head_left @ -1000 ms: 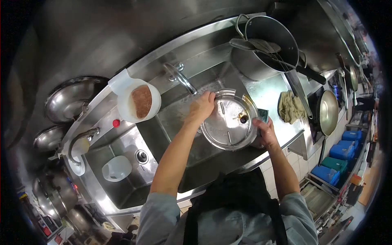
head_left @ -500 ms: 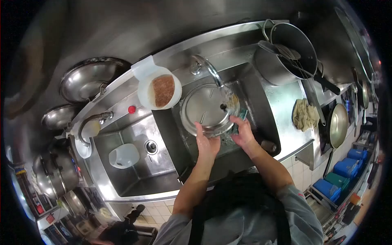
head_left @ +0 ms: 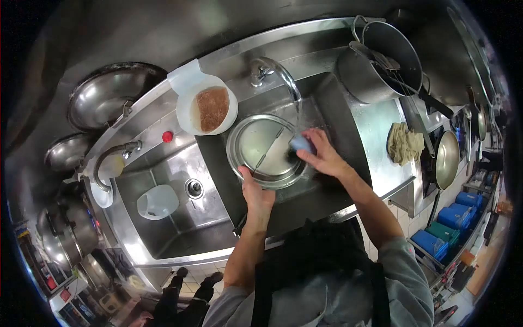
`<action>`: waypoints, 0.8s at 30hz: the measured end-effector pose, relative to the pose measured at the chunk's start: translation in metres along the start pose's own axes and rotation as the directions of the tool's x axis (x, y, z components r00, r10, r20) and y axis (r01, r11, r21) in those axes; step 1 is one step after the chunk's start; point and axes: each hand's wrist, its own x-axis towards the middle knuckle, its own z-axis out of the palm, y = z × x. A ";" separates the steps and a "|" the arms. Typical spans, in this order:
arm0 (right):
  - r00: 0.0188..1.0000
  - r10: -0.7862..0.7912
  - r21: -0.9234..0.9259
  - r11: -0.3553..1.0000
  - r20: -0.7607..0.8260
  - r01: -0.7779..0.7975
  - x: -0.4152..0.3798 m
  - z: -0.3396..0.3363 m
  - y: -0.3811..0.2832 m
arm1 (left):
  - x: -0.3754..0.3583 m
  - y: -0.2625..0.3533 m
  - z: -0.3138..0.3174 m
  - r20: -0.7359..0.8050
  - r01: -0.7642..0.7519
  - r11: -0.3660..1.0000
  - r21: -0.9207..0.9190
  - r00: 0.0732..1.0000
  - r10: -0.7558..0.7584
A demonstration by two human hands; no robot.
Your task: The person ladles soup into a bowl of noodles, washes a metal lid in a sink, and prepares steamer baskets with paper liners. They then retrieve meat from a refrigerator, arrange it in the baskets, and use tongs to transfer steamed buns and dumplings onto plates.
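Stainless steel backs a double sink (head_left: 343, 128), with tiled floor beyond its front edge. Left grip (head_left: 257, 196) is closed on the near-left rim of a round metal lid (head_left: 259, 143), thumb on top, fingers hidden below. Right grip (head_left: 325, 156) clasps a bluish pad (head_left: 300, 144), blurred, over the lid's right side; whether the pad touches it, I cannot tell. Held in the right-hand bowl near the running tap (head_left: 284, 77), the lid looks stiff, fairly light and hard to break, but probably slick where wet. Its raised rim seems the surest hold; the slim handle (head_left: 262, 159) across its face could serve too. Farther out, a crumpled cloth (head_left: 405, 144) and large pot (head_left: 362, 79) sit on the tabletop (head_left: 376, 117).
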 end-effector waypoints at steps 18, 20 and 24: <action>0.977 -0.115 0.008 0.993 0.178 0.115 0.015 0.026 -0.020 | -0.031 0.026 -0.004 -0.005 -0.036 0.975 0.217 0.999 0.038; 0.970 -0.106 -0.075 0.989 0.220 0.125 0.009 0.007 -0.007 | -0.033 0.032 -0.018 0.012 -0.023 0.988 0.150 1.000 0.022; 0.990 -0.026 -0.156 0.987 0.139 0.048 -0.011 0.015 0.004 | -0.027 0.029 -0.011 0.033 0.019 0.999 -0.051 0.999 -0.018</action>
